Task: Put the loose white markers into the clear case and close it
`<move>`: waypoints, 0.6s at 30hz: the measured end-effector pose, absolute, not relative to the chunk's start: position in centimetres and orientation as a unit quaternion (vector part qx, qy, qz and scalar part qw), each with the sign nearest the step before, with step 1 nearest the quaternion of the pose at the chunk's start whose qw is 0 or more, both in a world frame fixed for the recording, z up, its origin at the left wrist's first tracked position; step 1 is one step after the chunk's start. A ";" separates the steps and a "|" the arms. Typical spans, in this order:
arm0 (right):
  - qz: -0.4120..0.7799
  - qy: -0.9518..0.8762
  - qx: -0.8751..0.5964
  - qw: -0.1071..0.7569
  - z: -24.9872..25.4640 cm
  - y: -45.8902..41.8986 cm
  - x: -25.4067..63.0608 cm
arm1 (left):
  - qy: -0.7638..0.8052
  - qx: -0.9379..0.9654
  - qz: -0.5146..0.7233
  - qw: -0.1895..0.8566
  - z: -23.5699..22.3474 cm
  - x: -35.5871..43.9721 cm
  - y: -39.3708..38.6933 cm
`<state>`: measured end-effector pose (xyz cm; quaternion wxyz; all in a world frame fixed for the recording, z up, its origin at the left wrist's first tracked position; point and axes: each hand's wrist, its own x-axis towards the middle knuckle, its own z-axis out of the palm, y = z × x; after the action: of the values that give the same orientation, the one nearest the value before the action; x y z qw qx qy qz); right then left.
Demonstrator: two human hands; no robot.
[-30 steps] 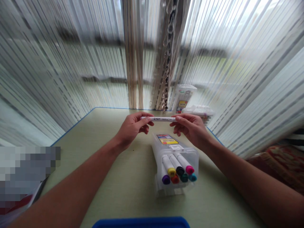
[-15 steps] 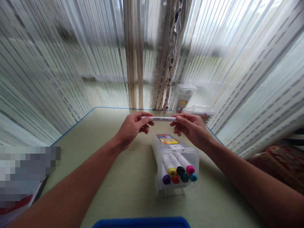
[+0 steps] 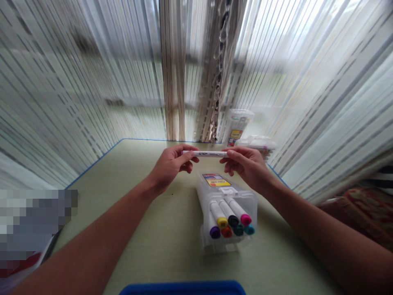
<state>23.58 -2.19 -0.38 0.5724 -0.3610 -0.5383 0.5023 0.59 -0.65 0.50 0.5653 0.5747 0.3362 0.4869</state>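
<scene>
A white marker pen (image 3: pixel 210 154) with dark print along its barrel is held level above the table. My left hand (image 3: pixel 175 162) pinches one end between thumb and fingers. At the opposite end, my right hand (image 3: pixel 244 162) grips it the same way; both pen tips are mostly covered by the fingers. Below and slightly right lies a clear plastic case (image 3: pixel 201 196) with a yellow label, its open end toward me. Several markers stick out of it, among them a yellow-capped marker (image 3: pixel 219 215), a pink-capped marker (image 3: pixel 241 213) and a purple-capped marker (image 3: pixel 214 225).
Behind my right hand, an upright clear case (image 3: pixel 238 123) stands near a second clear box (image 3: pixel 258 142) on the pale green table (image 3: pixel 147 246). A blue edge (image 3: pixel 184 288) shows at the bottom. String curtains (image 3: pixel 132 73) hang behind; a blurred-out object (image 3: pixel 33 229) sits at left.
Both hands and the marker keep their places. Only the hanging curtain strands have swayed a little.
</scene>
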 end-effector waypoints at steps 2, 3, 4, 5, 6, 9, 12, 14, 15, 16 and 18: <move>0.501 -0.539 -0.359 0.574 -0.4 -2.2 23.6 | 0.337 0.574 0.486 0.566 0.5 0.6 -0.7; 0.500 -0.540 -0.358 0.574 -0.4 -2.1 23.6 | 0.337 0.575 0.486 0.565 0.5 0.6 -0.7; 0.500 -0.541 -0.358 0.574 -0.5 -2.1 23.6 | 0.337 0.575 0.486 0.565 0.5 0.6 -0.7; 0.500 -0.541 -0.358 0.574 -0.5 -2.1 23.6 | 0.336 0.576 0.486 0.565 0.5 0.6 -0.7; 0.500 -0.540 -0.359 0.573 -0.5 -2.1 23.6 | 0.335 0.576 0.486 0.565 0.5 0.6 -0.6; 0.499 -0.540 -0.360 0.574 -0.5 -2.1 23.6 | 0.336 0.578 0.484 0.565 0.5 0.5 -0.6; 0.500 -0.541 -0.355 0.576 -0.5 -2.1 23.6 | 0.337 0.580 0.482 0.563 0.5 0.5 -0.6; 0.502 -0.542 -0.353 0.575 -0.5 -2.1 23.6 | 0.337 0.582 0.482 0.562 0.5 0.5 -0.6; 0.502 -0.542 -0.353 0.574 -0.5 -2.1 23.6 | 0.337 0.582 0.482 0.562 0.5 0.5 -0.6; 0.503 -0.542 -0.353 0.574 -0.5 -2.1 23.6 | 0.338 0.582 0.481 0.562 0.5 0.5 -0.6; 0.504 -0.540 -0.353 0.574 -0.5 -2.1 23.6 | 0.338 0.581 0.481 0.563 0.5 0.5 -0.6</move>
<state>23.63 -2.13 -0.55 0.5740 -0.3533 -0.5404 0.5036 0.53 -0.60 0.52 0.5629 0.5812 0.3384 0.4805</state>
